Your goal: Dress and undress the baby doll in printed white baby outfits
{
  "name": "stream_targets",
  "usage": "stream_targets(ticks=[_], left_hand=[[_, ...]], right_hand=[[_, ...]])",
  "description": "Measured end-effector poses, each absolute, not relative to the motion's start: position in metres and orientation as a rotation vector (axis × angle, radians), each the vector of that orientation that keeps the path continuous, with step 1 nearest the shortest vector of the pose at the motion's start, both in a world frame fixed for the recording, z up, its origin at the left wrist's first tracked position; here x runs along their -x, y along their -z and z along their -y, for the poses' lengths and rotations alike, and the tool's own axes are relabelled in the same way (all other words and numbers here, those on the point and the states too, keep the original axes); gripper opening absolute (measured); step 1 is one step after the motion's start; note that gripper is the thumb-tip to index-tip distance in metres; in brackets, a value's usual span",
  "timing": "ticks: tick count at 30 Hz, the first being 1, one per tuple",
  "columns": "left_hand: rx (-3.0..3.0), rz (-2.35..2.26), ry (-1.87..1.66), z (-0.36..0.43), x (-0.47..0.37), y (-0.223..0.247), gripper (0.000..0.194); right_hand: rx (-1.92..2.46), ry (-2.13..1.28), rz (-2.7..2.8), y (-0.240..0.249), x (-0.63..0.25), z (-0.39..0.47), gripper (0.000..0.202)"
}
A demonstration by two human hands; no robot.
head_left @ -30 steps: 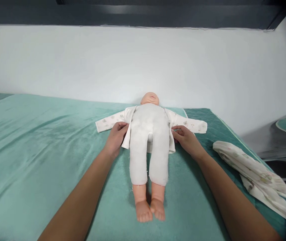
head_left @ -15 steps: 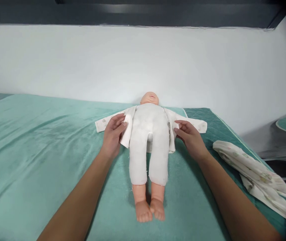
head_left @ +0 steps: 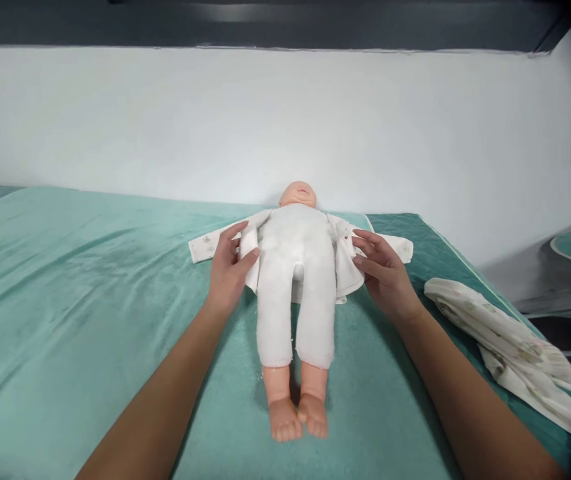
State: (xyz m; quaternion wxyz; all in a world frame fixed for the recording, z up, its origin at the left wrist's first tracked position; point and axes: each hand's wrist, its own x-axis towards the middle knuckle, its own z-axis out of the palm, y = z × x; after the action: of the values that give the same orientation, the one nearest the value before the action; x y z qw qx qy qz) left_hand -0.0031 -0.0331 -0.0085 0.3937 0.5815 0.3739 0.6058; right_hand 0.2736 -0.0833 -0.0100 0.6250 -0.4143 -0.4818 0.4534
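A baby doll (head_left: 295,233) with a white cloth body lies on its back, its feet pointing toward me. Its arms are inside the sleeves of a white baby jacket (head_left: 348,272), which is spread apart at the front. My left hand (head_left: 230,270) grips the jacket's left front edge between thumb and fingers, beside the doll's hip. On the other side, my right hand (head_left: 383,270) pinches the right front edge, with the flap drawn outward. Part of the jacket's back lies hidden beneath the doll.
Under the doll is a green bed cover (head_left: 90,300). A folded white patterned garment (head_left: 510,350) lies at the right, near the bed's edge. Behind the bed rises a white wall (head_left: 265,120), with a dark beam (head_left: 285,23) across the top.
My right hand has pulled its jacket flap slightly outward, so the flap is spread wider. My left hand has shifted its flap slightly inward, with the thumb now nearer the doll.
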Motion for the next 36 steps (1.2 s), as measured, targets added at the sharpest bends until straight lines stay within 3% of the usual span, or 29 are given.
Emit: stream_targets(ticks=[10,36], left_hand=[[-1.286,-1.359,-1.714,0.023,0.014,0.017,0.041],[-1.364,-1.384,-1.685,0.021,0.014,0.022,0.029]], right_hand=[[0.927,-0.942,0.947,0.015,-0.284,0.077,0.039],[1.216,-0.783,1.0,0.02,-0.285,0.072,0.032]])
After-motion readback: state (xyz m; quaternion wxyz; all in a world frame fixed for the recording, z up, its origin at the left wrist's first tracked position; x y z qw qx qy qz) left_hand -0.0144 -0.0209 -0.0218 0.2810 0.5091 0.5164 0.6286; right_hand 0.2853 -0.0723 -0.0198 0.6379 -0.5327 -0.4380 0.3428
